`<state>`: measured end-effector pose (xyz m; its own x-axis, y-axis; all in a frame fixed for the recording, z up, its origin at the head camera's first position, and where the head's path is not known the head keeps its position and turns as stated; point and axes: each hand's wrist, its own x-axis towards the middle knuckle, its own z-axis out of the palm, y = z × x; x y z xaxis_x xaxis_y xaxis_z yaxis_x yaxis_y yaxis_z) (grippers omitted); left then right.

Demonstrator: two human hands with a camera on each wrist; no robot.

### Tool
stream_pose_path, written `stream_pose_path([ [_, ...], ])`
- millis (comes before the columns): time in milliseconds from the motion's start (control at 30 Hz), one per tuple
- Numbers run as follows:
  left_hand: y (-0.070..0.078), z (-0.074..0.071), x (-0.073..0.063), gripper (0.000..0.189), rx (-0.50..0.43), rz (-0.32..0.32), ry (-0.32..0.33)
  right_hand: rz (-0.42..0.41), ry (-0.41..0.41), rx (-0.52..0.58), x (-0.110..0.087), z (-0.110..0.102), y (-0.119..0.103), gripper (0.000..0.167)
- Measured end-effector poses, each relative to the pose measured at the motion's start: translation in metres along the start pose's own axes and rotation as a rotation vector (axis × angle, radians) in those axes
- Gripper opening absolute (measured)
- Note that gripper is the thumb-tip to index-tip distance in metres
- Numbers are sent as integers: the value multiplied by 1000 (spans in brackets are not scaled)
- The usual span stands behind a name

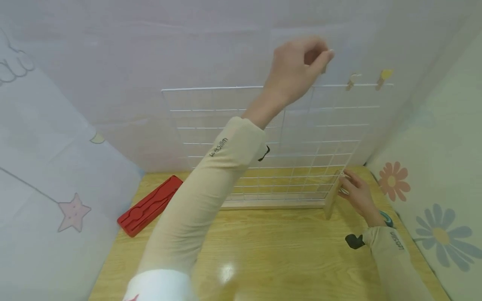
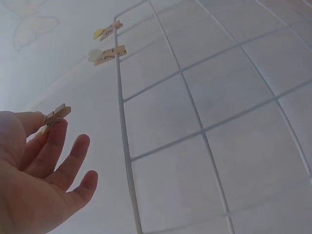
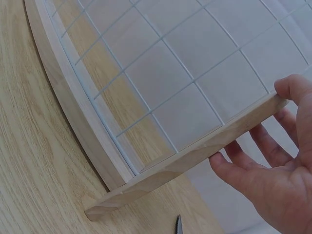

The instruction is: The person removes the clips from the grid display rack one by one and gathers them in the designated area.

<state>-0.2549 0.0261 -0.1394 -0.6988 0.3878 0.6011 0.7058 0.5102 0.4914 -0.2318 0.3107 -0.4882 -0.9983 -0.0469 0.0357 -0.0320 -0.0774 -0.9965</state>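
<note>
My left hand (image 1: 295, 69) is raised above the top wire of a white wire grid (image 1: 211, 88). Between thumb and forefinger it pinches a small wooden clothespin (image 2: 57, 114), whose tips point toward the grid; its other fingers are spread. Two more clothespins, one with a yellow end (image 1: 385, 76) and one with a whitish end (image 1: 352, 81), are clipped on the top wire toward the right. Low at the grid's right side, my right hand (image 1: 359, 196) holds the wooden side post (image 3: 185, 158) of the stand, thumb on one face and fingers on the other.
A red tray (image 1: 150, 205) with shaped recesses lies on the wooden table (image 1: 263, 242) at the left. The grid stands upright in a wooden base bar (image 1: 275, 205). Patterned cloth walls close in the back and both sides.
</note>
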Motion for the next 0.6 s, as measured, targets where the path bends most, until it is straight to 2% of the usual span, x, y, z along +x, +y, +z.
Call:
stream_pose_path([
  [133, -9, -10, -11, 15, -35, 13, 33, 2, 1, 22, 0, 0, 0, 67],
  [400, -36, -24, -41, 13, -135, -24, 47, 11, 11, 22, 0, -1, 2, 69],
  [600, -48, -31, -65, 13, -234, -12, 2, 7, 18, 31, 0, -1, -3, 68],
])
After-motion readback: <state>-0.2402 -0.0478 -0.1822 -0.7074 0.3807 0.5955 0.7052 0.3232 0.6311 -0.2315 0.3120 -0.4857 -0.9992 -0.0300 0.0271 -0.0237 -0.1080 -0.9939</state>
